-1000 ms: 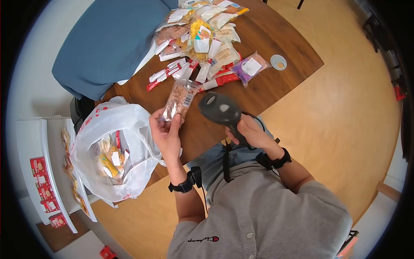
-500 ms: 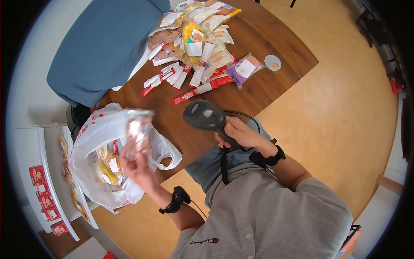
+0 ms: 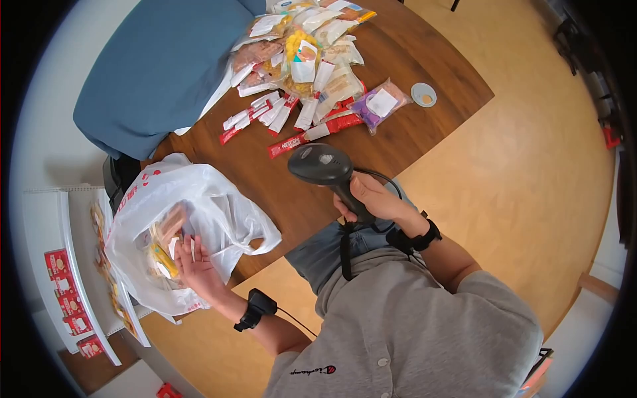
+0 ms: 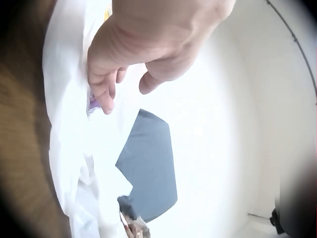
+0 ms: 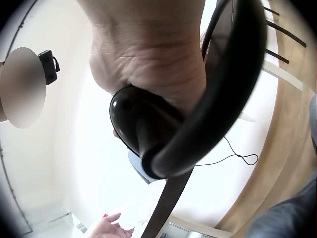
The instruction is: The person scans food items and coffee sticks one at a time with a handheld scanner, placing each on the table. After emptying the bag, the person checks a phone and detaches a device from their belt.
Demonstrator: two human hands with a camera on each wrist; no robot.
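Note:
My left hand (image 3: 202,273) reaches over the mouth of a white plastic bag (image 3: 229,211), its fingers loosely extended. A packet of pinkish-brown food (image 3: 174,220) lies inside the bag, just beyond the fingertips, on top of several other packets. In the left wrist view the fingers (image 4: 103,94) hang beside the white plastic, apart from the thumb. My right hand (image 3: 377,199) grips the handle of a black barcode scanner (image 3: 321,166), with its head over the table. From the right wrist, the scanner's handle end (image 5: 141,116) and its thick cable show under the palm.
A pile of snack packets (image 3: 302,56) covers the table's far side. Red-and-white coffee sticks (image 3: 292,144), a purple packet (image 3: 381,104) and a small round lid (image 3: 424,95) lie nearer. A blue chair (image 3: 159,73) stands behind, and a shelf with red boxes (image 3: 58,265) at left.
The left hand has moved left from above the table to the bag and let go of the pinkish-brown packet there. The right hand keeps hold of the scanner, shifted slightly left.

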